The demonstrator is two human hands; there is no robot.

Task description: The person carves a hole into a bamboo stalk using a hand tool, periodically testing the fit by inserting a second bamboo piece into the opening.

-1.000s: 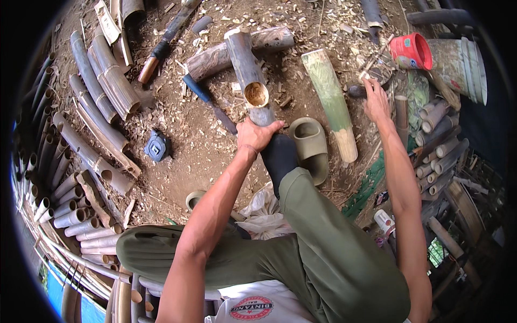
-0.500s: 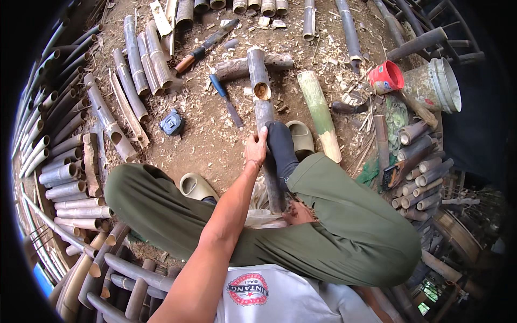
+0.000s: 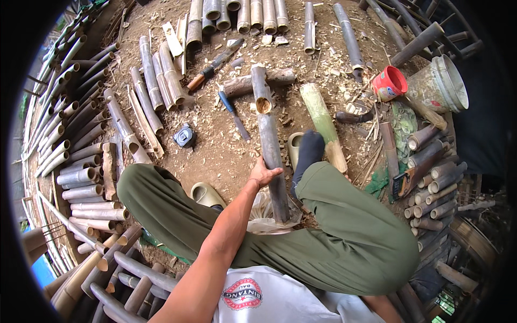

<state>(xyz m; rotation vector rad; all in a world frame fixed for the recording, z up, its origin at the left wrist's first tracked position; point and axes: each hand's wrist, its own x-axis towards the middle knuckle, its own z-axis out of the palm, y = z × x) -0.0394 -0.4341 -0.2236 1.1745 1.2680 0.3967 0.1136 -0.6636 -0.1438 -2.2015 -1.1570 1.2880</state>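
A dark bamboo pole [image 3: 270, 141] with a round hole cut in its upper side slopes toward me between my legs. Its far end rests across a short log [image 3: 239, 86]; its near end lies on a crumpled clear plastic bag [image 3: 259, 220]. My left hand [image 3: 264, 173] grips the pole's lower half from the left, thumb across the top and the other fingers hidden beneath. Only a bit of my right forearm [image 3: 377, 306] shows at the lower edge; the hand is out of sight. A blue-handled chisel [image 3: 233, 114] lies left of the pole.
On the chip-strewn ground lie a tape measure [image 3: 184, 136], a large knife [image 3: 215, 65], a green bamboo piece [image 3: 323, 125] and a saw [image 3: 412, 177]. A red tub [image 3: 390, 83] and grey bucket [image 3: 439, 84] stand far right. Bamboo stacks [image 3: 83, 161] line the left side.
My right hand has left the pole's near end and gone out of view. My socked foot has moved off the pole to the right. My left hand has shifted its hold, thumb now across.
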